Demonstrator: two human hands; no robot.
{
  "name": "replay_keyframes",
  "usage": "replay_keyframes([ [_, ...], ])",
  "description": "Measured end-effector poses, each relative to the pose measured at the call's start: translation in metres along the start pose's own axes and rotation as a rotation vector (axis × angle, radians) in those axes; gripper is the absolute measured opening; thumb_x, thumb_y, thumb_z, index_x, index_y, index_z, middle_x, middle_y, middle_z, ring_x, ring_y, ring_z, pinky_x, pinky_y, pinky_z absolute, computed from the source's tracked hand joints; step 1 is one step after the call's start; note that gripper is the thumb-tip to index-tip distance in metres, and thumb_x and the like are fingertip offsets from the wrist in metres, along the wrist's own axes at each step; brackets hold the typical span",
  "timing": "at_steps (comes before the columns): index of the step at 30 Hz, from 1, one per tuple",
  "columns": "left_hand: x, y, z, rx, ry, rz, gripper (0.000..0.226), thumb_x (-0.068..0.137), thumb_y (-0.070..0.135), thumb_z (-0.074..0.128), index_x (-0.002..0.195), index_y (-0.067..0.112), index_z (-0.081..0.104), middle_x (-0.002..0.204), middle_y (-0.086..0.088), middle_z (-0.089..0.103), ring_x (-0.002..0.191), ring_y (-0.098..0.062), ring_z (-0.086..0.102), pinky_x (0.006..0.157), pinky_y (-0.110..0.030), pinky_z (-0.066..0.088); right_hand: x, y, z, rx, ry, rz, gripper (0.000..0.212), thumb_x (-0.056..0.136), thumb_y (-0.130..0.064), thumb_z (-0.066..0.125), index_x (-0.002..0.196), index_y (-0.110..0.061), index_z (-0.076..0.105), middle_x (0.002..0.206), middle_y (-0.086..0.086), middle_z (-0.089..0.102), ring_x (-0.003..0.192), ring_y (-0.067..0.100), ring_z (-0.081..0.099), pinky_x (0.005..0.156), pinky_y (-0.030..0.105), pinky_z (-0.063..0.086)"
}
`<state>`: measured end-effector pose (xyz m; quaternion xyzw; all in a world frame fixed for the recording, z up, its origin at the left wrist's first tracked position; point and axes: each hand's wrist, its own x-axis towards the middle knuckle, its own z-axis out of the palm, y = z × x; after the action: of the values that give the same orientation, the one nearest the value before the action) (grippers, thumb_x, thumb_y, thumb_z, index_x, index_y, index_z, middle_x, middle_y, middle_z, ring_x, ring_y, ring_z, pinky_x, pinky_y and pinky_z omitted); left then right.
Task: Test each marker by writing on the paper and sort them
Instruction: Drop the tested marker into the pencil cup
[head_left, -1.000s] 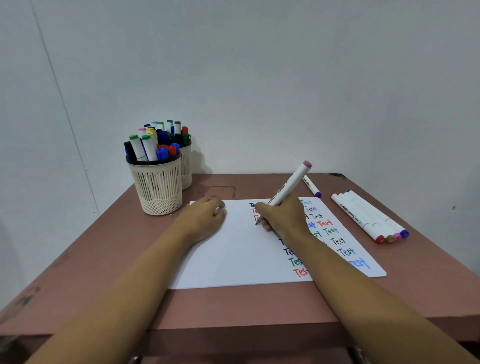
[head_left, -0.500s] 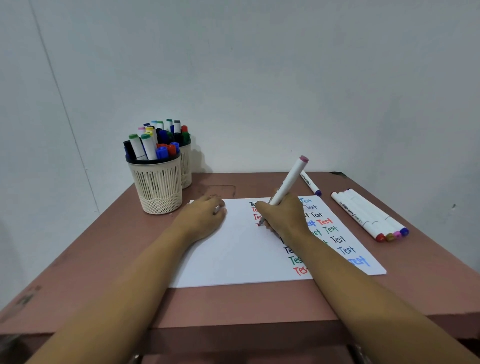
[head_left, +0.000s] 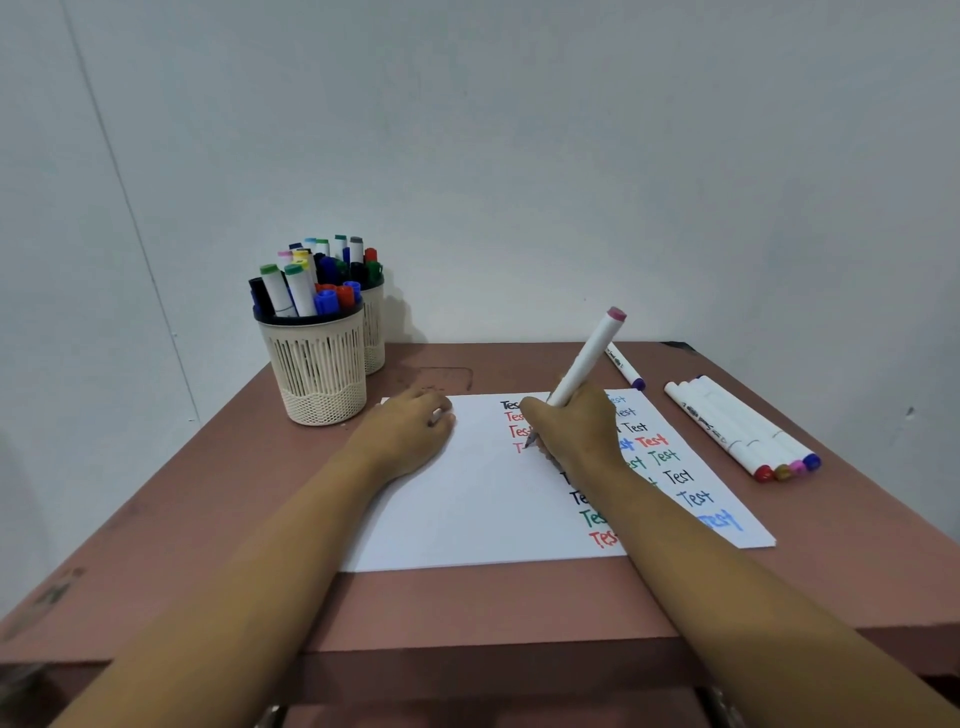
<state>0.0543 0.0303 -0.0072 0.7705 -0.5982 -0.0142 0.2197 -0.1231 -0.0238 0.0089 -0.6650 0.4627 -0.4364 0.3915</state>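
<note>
the right hand (head_left: 571, 431) grips a white pink-ended marker (head_left: 587, 358), tilted, its tip on the paper (head_left: 467, 509) lying on the bench (head_left: 208, 519). the left hand (head_left: 410, 436) rests on the paper, fingers curled under; whether they hold anything i cannot tell. four markers (head_left: 737, 431) lie side by side right of the paper.

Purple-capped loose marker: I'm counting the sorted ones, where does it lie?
Head view, right side: the purple-capped marker lies on the table just beyond the paper's far right corner, left of the four-marker row.
</note>
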Motion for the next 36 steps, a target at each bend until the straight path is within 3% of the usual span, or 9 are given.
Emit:
replay_keyframes([
  [6, -0.0001, 0.0002, -0.0006, -0.012, -0.001, 0.0, 0.03, 0.096, 0.033, 0.045, 0.119, 0.02, 0.058, 0.124, -0.002, 0.053, 0.111, -0.023, 0.052, 0.099, -0.034, 0.039, -0.001, -0.0006, -0.0006, -0.004, -0.026, 0.001, 0.026, 0.081, -0.011, 0.062, 0.067, -0.017, 0.041, 0.067, 0.009, 0.059, 0.031, 0.003, 0.046, 0.034, 0.015, 0.033],
  [10, -0.0007, 0.0005, -0.0007, -0.008, -0.006, -0.014, 0.03, 0.097, 0.033, 0.044, 0.12, 0.021, 0.058, 0.123, -0.003, 0.052, 0.112, -0.024, 0.052, 0.101, -0.035, 0.037, -0.0004, -0.0001, -0.0012, 0.025, 0.047, 0.016, 0.023, 0.082, -0.011, 0.061, 0.068, -0.015, 0.043, 0.07, 0.009, 0.062, 0.039, 0.005, 0.05, 0.036, 0.015, 0.034],
  [16, -0.0013, 0.0013, -0.0019, -0.012, -0.008, -0.005, 0.031, 0.097, 0.033, 0.044, 0.121, 0.02, 0.057, 0.126, -0.002, 0.051, 0.114, -0.022, 0.051, 0.101, -0.034, 0.037, -0.0007, 0.0001, -0.0006, 0.007, 0.024, 0.009, 0.02, 0.08, -0.011, 0.062, 0.067, -0.012, 0.046, 0.064, 0.01, 0.063, 0.042, 0.01, 0.052, 0.041, 0.02, 0.038],
  [24, -0.0005, -0.0005, -0.0004, -0.014, -0.004, -0.003, 0.029, 0.096, 0.034, 0.045, 0.119, 0.021, 0.058, 0.124, -0.003, 0.052, 0.112, -0.023, 0.052, 0.101, -0.035, 0.038, -0.0015, -0.0012, -0.0031, -0.016, 0.022, 0.005, 0.026, 0.082, -0.012, 0.062, 0.068, -0.017, 0.041, 0.062, 0.003, 0.055, 0.032, 0.002, 0.046, 0.035, 0.015, 0.034],
  [32, -0.0008, -0.0001, -0.0013, -0.003, -0.015, -0.005, 0.03, 0.097, 0.034, 0.043, 0.121, 0.021, 0.057, 0.126, -0.002, 0.052, 0.113, -0.022, 0.051, 0.102, -0.036, 0.037, -0.0022, -0.0009, -0.0039, 0.066, 0.101, 0.034, 0.022, 0.082, -0.01, 0.06, 0.066, -0.014, 0.045, 0.072, 0.014, 0.065, 0.044, 0.011, 0.054, 0.041, 0.019, 0.037],
  [36, -0.0012, 0.0006, -0.0022, -0.002, -0.016, -0.003, 0.031, 0.097, 0.034, 0.043, 0.122, 0.021, 0.057, 0.128, -0.002, 0.051, 0.114, -0.022, 0.051, 0.102, -0.034, 0.037, -0.0022, -0.0013, -0.0027, 0.019, 0.075, 0.019, 0.023, 0.082, -0.01, 0.06, 0.066, -0.015, 0.043, 0.068, 0.01, 0.061, 0.044, 0.011, 0.052, 0.038, 0.017, 0.037],
])
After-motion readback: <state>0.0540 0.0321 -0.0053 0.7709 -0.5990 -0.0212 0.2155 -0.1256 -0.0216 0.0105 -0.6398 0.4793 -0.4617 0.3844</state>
